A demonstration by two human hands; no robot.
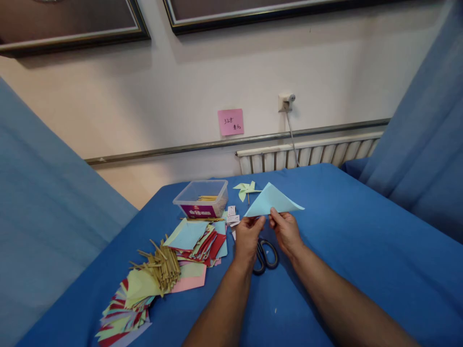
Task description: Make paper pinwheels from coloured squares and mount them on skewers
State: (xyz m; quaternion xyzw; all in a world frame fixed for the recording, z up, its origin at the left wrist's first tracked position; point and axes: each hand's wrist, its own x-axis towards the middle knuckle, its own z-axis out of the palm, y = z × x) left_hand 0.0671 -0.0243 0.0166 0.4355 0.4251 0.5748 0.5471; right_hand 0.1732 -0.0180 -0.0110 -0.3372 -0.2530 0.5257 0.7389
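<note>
- so, where to find the blue paper?
- over the far half of the desk, seemingly folded triangular, pinched in the grip of left hand and right hand.
- and to crease well?
- match loose corners first, then press outward.
- any writing?
- handwritten "32" on the pink note; white characters, unreadable here, on the purple label of the tub.

The folded sheet is of smooth, matt paper, and the pile of sheets looks the same. The table cloth is matt fabric, while the box is of clear, glossy plastic. The scissor handles look like smooth plastic, the sticks like rough wood.
</note>
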